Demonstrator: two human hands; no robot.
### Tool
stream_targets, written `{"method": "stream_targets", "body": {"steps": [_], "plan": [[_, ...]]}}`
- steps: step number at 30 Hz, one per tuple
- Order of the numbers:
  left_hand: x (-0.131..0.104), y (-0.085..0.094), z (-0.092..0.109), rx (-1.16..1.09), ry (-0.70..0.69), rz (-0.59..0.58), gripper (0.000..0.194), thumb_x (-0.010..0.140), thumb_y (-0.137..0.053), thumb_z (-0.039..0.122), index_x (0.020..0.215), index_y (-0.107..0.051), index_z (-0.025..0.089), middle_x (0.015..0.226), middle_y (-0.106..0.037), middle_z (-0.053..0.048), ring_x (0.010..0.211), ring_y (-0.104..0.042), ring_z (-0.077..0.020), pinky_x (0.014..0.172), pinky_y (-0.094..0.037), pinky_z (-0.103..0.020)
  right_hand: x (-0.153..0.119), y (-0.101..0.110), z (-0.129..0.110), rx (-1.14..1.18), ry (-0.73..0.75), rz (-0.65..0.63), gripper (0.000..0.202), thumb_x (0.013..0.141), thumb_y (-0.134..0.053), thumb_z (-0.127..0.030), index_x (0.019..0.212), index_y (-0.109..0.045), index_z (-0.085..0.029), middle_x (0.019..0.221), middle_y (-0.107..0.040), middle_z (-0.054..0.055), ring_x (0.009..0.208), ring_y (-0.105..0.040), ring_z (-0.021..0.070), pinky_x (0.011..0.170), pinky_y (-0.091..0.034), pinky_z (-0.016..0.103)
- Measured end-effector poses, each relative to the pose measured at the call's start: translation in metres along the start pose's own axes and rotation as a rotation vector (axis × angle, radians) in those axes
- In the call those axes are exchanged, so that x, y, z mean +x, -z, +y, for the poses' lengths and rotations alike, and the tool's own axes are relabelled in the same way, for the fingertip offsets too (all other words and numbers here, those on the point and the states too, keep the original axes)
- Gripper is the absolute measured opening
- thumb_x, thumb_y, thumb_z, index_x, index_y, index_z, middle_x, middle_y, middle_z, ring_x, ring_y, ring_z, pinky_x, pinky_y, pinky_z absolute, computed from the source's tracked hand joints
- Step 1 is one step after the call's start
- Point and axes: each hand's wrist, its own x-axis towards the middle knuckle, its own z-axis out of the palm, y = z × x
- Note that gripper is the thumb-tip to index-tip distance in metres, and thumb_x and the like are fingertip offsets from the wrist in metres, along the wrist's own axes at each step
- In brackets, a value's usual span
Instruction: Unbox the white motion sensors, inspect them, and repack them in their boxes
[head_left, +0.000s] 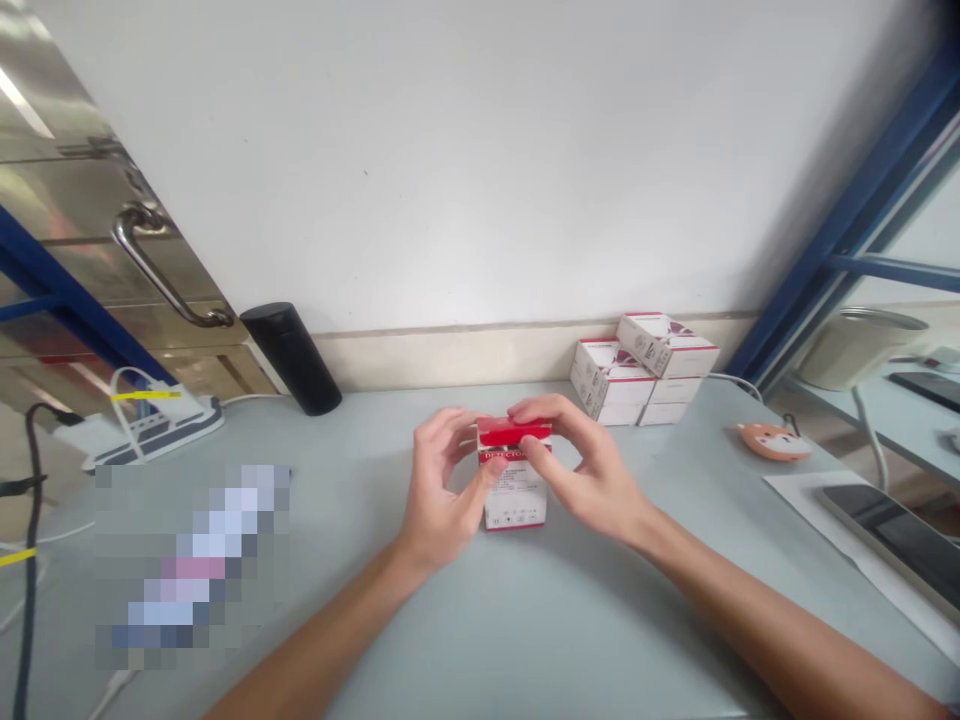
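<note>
From the front edge of the grey table [465, 640], two bare forearms reached inward; off to their left lay something blurred into squares [210, 560], impossible for me to make out, and off to their right a dark-faced phone [892, 530] rested on a white sheet of paper [802, 495]. Farther in, at about the middle of the table, a small white and red box [517, 490] stood upright, its printed front toward the person. The left hand [442, 490] gripped it from the left, thumb on the front and fingers curled toward the back. The right hand [589, 460] had closed on the top right, thumb and fingertips against the red flap [514, 432]; I couldn't tell whether that was tucked in. Beyond the hands, an orange toy [776, 442] with an animal's face sat on the right, and a white power strip [150, 435] with cables lay on the left. Toward the back right, similar boxes [645, 370] were stacked, the topmost askew; at the back left stood a black cylinder [292, 360]. Behind everything rose the pale wall [450, 170], with a curved metal door handle [161, 270] to its left.
</note>
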Motion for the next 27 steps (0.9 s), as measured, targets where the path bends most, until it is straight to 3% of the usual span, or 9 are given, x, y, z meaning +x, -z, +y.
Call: {"method": "stream_targets", "body": {"steps": [5, 13, 16, 18, 20, 23, 27], "plan": [[0.002, 0.004, -0.005, 0.129, -0.062, -0.057, 0.024, 0.103, -0.062, 0.023, 0.125, -0.066, 0.028, 0.130, -0.063, -0.010, 0.125, -0.065, -0.0229, 0.101, -0.060, -0.037, 0.001, 0.009, 0.008, -0.074, 0.130, -0.122, 0.009, 0.105, -0.059, -0.025, 0.110, -0.066, -0.024, 0.127, -0.067, 0.009, 0.114, -0.068, 0.0217, 0.101, -0.054, 0.041], [0.001, 0.004, -0.011, 0.137, -0.112, -0.029, 0.018, 0.102, -0.062, 0.020, 0.118, -0.067, 0.027, 0.129, -0.064, -0.008, 0.124, -0.065, -0.0209, 0.098, -0.058, -0.033, 0.002, 0.012, 0.018, -0.266, 0.334, -0.134, 0.019, 0.107, -0.056, -0.022, 0.119, -0.069, -0.027, 0.128, -0.070, 0.009, 0.113, -0.071, 0.0207, 0.095, -0.059, 0.037], [0.005, 0.003, -0.010, 0.060, 0.031, 0.104, 0.011, 0.103, -0.064, 0.032, 0.110, -0.066, 0.025, 0.122, -0.068, -0.007, 0.115, -0.068, -0.0196, 0.092, -0.059, -0.031, 0.000, 0.013, 0.019, -0.246, 0.172, -0.220, 0.041, 0.105, -0.060, -0.032, 0.146, -0.057, -0.032, 0.153, -0.055, 0.012, 0.127, -0.065, 0.0252, 0.105, -0.057, 0.044], [0.010, 0.005, -0.011, -0.021, 0.224, 0.246, 0.021, 0.101, -0.065, 0.044, 0.104, -0.062, 0.023, 0.110, -0.070, -0.005, 0.100, -0.071, -0.0180, 0.084, -0.059, -0.030, -0.001, 0.014, 0.018, -0.173, -0.039, -0.299, 0.076, 0.100, -0.068, -0.039, 0.165, -0.028, -0.036, 0.162, -0.044, 0.015, 0.123, -0.067, 0.0263, 0.102, -0.059, 0.047], [0.015, 0.010, -0.014, -0.094, 0.399, 0.322, 0.032, 0.098, -0.066, 0.054, 0.100, -0.057, 0.023, 0.101, -0.071, -0.003, 0.091, -0.070, -0.0172, 0.078, -0.059, -0.029, -0.002, 0.014, 0.017, -0.064, -0.233, -0.383, 0.098, 0.096, -0.073, -0.042, 0.170, -0.008, -0.035, 0.154, -0.053, 0.017, 0.112, -0.072, 0.0244, 0.093, -0.063, 0.045], [0.022, 0.019, -0.024, -0.102, 0.526, 0.288, 0.037, 0.097, -0.064, 0.059, 0.104, -0.055, 0.024, 0.106, -0.072, -0.004, 0.098, -0.071, -0.0198, 0.085, -0.059, -0.034, -0.001, 0.009, 0.020, -0.075, -0.344, -0.419, 0.096, 0.093, -0.076, -0.044, 0.168, -0.017, -0.033, 0.135, -0.069, 0.012, 0.104, -0.074, 0.0244, 0.086, -0.063, 0.040], [0.020, 0.022, -0.038, 0.129, 0.533, 0.254, 0.043, 0.099, -0.062, 0.054, 0.131, -0.052, 0.028, 0.138, -0.063, -0.011, 0.124, -0.065, -0.0247, 0.106, -0.053, -0.043, -0.001, -0.001, 0.031, -0.626, -0.226, -0.176, 0.080, 0.085, -0.084, -0.044, 0.154, -0.045, -0.032, 0.123, -0.077, 0.010, 0.099, -0.076, 0.0305, 0.084, -0.059, 0.042]]}}
